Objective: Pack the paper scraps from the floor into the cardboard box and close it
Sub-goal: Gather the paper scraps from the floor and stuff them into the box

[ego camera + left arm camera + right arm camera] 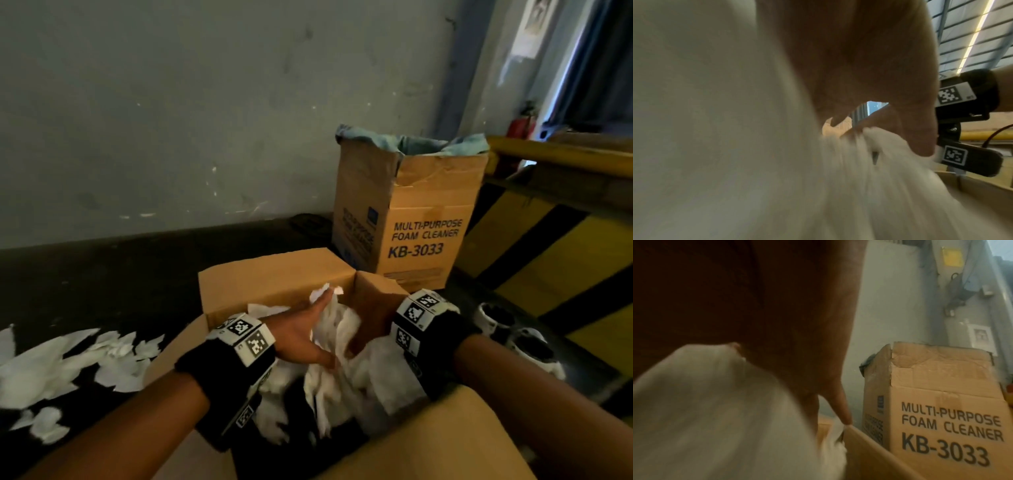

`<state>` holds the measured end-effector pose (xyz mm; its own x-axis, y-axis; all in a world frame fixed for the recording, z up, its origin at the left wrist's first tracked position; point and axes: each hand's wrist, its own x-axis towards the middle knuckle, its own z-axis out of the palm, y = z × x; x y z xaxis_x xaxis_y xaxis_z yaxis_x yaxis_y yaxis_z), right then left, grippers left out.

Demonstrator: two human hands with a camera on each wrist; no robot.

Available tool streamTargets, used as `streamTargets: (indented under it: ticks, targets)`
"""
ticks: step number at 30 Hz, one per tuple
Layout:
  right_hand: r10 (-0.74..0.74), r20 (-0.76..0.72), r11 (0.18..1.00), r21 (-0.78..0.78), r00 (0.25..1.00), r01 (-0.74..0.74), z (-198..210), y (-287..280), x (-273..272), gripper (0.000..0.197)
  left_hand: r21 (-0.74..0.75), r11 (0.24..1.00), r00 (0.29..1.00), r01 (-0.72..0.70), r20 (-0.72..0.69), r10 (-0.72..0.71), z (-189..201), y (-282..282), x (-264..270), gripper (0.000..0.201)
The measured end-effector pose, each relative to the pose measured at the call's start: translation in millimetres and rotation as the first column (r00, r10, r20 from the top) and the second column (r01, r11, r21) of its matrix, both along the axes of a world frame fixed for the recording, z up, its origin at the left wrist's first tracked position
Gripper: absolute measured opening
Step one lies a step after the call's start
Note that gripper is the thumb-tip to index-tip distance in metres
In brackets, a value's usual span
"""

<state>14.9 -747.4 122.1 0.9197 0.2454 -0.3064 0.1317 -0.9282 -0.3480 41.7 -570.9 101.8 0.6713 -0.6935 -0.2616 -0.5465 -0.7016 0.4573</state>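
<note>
Black wristbands (219, 370) carry white square-patterned marker tags (247, 335).

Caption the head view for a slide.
Both hands, left hand and right hand, press paper scraps into the open cardboard box; more scraps on the floor.

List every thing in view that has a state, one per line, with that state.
box: open, flaps up, partly filled with paper
held paper: bunched between both hands over the box
floor scraps: loose on the floor, left of the box
foam cleaner box: upright, open top, lined with a bag
left hand: fingers straight, pressing paper
right hand: on the paper, fingers hidden
</note>
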Motion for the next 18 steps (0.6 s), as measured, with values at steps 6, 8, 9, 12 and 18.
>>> streamTargets:
  ticks: [6,8,9,12,18]
  targets:
    - [0.016,-0.082,0.980,-0.196,0.996,-0.032,2.8,-5.5,23.8,0.061,-0.166,0.982,0.995,0.087,0.067,-0.077,13.3,11.4,-18.5,0.066]
    - [0.036,0.054,0.982,-0.186,0.998,-0.026,10.5,7.0,28.0,0.056,-0.205,0.978,0.990,0.030,0.138,-0.002,20.6,31.8,-26.3,0.062]
    - [0.039,0.102,0.992,-0.126,0.994,-0.025,17.4,19.0,27.7,0.055,-0.225,0.974,0.986,0.004,0.164,0.034,25.9,45.1,-30.8,0.061]
    - [0.128,0.163,0.992,0.001,0.978,-0.130,38.6,77.2,20.7,0.052,-0.399,0.915,0.966,-0.060,0.206,0.153,31.2,98.5,-44.3,0.057]
    - [0.384,0.130,0.923,-0.018,0.914,-0.385,48.1,230.3,10.0,0.054,-0.586,0.729,0.847,-0.353,0.130,0.515,-13.5,241.6,-64.4,0.052]
